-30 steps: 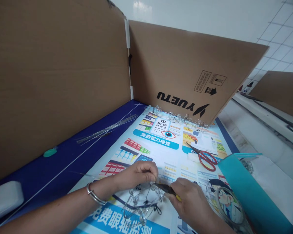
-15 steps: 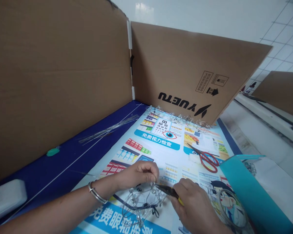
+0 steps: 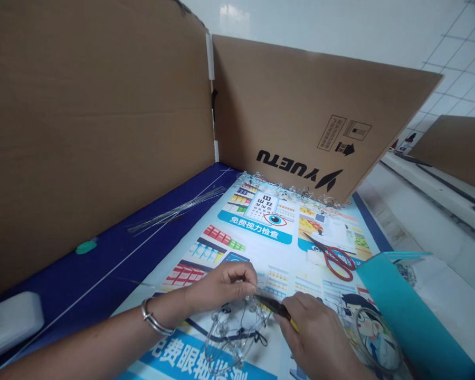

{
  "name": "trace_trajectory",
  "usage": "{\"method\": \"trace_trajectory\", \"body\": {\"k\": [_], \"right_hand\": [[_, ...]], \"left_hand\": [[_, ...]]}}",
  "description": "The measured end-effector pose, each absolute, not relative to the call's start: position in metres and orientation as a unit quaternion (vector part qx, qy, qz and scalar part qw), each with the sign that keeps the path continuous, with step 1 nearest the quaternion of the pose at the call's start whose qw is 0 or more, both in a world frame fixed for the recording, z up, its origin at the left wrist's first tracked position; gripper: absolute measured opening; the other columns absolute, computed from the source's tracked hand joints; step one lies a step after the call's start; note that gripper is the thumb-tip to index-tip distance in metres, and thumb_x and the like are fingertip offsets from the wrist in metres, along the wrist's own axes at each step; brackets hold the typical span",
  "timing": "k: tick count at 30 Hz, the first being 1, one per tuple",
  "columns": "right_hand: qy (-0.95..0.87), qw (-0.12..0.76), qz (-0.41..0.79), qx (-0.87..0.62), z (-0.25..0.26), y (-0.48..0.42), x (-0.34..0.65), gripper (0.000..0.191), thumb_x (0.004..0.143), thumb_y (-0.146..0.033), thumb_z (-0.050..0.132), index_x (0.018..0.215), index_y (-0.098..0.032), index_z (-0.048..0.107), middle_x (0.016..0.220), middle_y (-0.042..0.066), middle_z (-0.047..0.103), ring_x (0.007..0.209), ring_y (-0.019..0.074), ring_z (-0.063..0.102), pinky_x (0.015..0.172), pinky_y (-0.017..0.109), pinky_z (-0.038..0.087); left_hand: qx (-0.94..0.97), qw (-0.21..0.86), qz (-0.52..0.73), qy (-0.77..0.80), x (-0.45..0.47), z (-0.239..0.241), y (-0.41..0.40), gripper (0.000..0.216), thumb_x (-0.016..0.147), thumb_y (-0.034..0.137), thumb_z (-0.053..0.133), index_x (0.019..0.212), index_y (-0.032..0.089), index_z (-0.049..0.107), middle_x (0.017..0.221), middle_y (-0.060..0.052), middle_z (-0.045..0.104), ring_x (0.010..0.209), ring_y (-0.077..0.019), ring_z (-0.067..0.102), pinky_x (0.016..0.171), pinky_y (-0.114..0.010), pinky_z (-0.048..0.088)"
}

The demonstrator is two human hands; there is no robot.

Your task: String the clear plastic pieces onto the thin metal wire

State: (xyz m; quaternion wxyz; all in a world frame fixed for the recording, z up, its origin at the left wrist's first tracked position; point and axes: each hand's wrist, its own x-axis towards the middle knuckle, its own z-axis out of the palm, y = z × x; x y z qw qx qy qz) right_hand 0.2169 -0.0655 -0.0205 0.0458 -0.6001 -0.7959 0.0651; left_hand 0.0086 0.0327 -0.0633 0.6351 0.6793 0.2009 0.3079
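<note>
My left hand, with silver bangles at its wrist, pinches the upper part of a tangled wire piece with clear beads. A dark cord loop hangs among the wires. Wrapped in my right hand are pliers with dark jaws and yellow handles. Their tips meet the wire just beside my left fingertips; whether the jaws are closed on it is too small to tell. The beaded wire hangs low over the printed poster sheet.
Red-handled scissors lie beyond my right hand. A teal box and a clear ring-shaped roll are at the right. Loose straight wires rest on blue cloth, near a white case. Cardboard panels stand behind beaded wire pieces.
The beaded wire piece has swung slightly to the right and turned under my left hand. Both hands have barely shifted, and the pliers stay at the wire.
</note>
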Motion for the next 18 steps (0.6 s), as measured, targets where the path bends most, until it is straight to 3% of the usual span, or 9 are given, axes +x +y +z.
{"method": "trace_trajectory", "body": {"k": [6,18], "right_hand": [[-0.804,0.078,0.023,-0.589,-0.022,-0.068,0.218,0.007,0.083,-0.023,0.049,0.080,-0.021,0.055,0.074,0.003,0.062,0.067,0.0209,0.056,0.056,0.028,0.028],[-0.814,0.120,-0.056,-0.565,-0.025,-0.070,0.213,0.003,0.078,-0.021,0.054,0.076,-0.021,0.054,0.068,0.002,0.060,0.064,0.0198,0.051,0.058,0.028,0.024]], "left_hand": [[0.744,0.540,0.336,0.205,0.010,-0.060,0.031,0.013,0.084,0.024,0.055,0.076,0.013,0.059,0.074,-0.001,0.055,0.069,-0.0108,0.050,0.066,-0.023,0.040],[0.782,0.446,0.367,0.236,0.015,-0.053,0.021,0.011,0.082,0.016,0.052,0.071,0.015,0.053,0.069,0.000,0.052,0.064,-0.0108,0.049,0.062,-0.024,0.040]]}}
